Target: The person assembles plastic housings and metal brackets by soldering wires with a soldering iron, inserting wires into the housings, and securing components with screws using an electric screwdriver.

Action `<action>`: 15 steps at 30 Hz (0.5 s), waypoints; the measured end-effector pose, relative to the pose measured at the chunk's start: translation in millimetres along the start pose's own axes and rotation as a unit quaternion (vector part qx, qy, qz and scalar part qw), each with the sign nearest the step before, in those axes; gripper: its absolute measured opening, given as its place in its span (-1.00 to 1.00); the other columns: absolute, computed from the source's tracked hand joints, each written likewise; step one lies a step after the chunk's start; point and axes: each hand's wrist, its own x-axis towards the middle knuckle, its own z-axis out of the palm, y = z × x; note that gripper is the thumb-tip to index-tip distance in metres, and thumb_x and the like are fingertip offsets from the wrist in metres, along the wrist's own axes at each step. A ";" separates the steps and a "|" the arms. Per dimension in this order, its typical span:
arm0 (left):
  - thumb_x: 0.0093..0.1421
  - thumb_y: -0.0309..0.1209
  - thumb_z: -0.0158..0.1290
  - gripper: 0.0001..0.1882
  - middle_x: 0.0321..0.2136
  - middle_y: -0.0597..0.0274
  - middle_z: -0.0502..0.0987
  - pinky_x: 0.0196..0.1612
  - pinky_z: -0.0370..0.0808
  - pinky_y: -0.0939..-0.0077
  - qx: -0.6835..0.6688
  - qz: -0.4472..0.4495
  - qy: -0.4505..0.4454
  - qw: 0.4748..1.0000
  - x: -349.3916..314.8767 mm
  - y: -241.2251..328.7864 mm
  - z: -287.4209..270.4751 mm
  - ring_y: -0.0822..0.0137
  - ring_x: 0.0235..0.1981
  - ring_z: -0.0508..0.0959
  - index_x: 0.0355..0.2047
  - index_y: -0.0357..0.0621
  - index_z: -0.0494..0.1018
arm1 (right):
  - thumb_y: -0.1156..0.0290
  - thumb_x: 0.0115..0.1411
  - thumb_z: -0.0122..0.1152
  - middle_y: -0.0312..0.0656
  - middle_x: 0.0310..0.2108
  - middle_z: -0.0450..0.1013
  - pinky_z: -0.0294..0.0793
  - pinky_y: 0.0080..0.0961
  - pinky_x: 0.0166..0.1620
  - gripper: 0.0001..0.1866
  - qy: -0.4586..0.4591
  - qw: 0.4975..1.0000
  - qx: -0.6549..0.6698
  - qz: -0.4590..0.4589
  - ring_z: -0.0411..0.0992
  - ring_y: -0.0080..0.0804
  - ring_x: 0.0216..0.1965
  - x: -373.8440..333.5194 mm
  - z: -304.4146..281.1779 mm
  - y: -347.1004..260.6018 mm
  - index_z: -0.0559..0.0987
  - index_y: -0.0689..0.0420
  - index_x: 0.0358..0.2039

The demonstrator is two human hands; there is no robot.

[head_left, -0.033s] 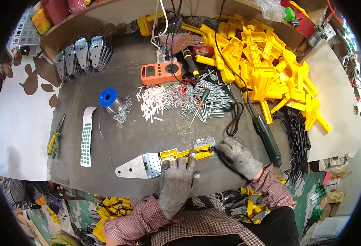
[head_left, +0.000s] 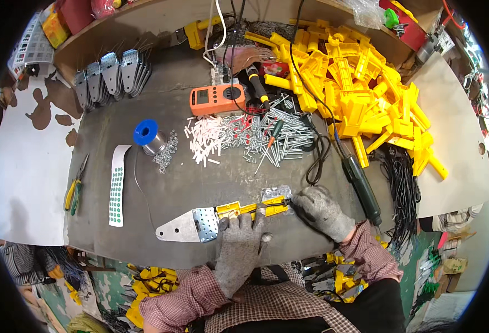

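An open yellow plastic handle shell (head_left: 229, 210) lies near the bench's front edge, dark wire running along its inside. From its left end extends a flat metal blade (head_left: 180, 227) with a perforated, silvery section beside the handle. My left hand (head_left: 241, 244), in a grey glove, grips the shell's middle from the near side, fingers over it. At the shell's right end my right hand (head_left: 325, 213), also gloved, has its fingers pinched on a black cable (head_left: 314, 226) where it meets the handle. The fingertips partly hide that spot. A silvery patch (head_left: 276, 192) shows behind the shell.
Yellow shells (head_left: 350, 83) are heaped at back right, near a dark-green corded tool (head_left: 362, 188) and black cables (head_left: 401, 188). Screws (head_left: 283, 139), an orange meter (head_left: 217, 100) and a solder spool (head_left: 149, 136) lie farther back. Pliers (head_left: 76, 186) and a sticker strip (head_left: 117, 186) lie left.
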 end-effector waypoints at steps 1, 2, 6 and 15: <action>0.20 -0.10 0.08 -0.37 -0.21 -0.03 0.44 0.06 0.37 0.08 0.007 0.001 -0.004 1.000 2.8 -0.3 -1.6 0.07 -0.13 0.48 0.21 -0.18 0.33 | 0.49 0.10 0.21 -0.09 -0.20 0.46 0.45 -0.24 -0.03 -0.73 0.002 0.999 -0.021 -0.033 0.46 -0.11 -0.13 -0.1 -0.8 2.6 0.53 0.17 -0.14; 0.20 -0.10 0.08 -0.37 -0.21 -0.03 0.44 0.06 0.37 0.08 0.009 0.008 0.000 1.000 3.0 -0.3 -1.9 0.07 -0.13 0.48 0.21 -0.18 0.33 | 0.49 0.10 0.21 -0.09 -0.20 0.46 0.45 -0.24 -0.03 -0.73 0.007 0.999 -0.026 -0.030 0.46 -0.11 -0.13 0.7 -1.2 4.9 0.53 0.17 -0.14; 0.20 -0.05 0.08 -0.33 -0.20 -0.05 0.44 0.03 0.37 0.06 0.056 0.000 0.004 0.998 -1.2 2.5 4.4 0.00 -0.11 0.47 0.22 -0.19 0.31 | 0.46 0.16 0.18 -0.04 -0.26 0.49 0.48 -0.22 -0.11 -0.75 -0.016 0.996 0.029 -0.084 0.47 -0.04 -0.21 36.7 -39.4 14.7 0.52 0.18 -0.13; 0.23 0.03 0.03 -0.25 -0.19 0.02 0.48 0.05 0.38 0.09 0.121 -0.019 -0.079 0.989 2.6 20.3 24.2 0.07 -0.06 0.47 0.28 -0.20 0.20 | 0.50 0.20 0.05 0.05 -0.24 0.48 0.61 -0.17 -0.22 -0.81 0.235 0.899 -0.269 0.256 0.56 0.00 -0.19 227.4 -33.9 135.3 0.48 0.16 -0.16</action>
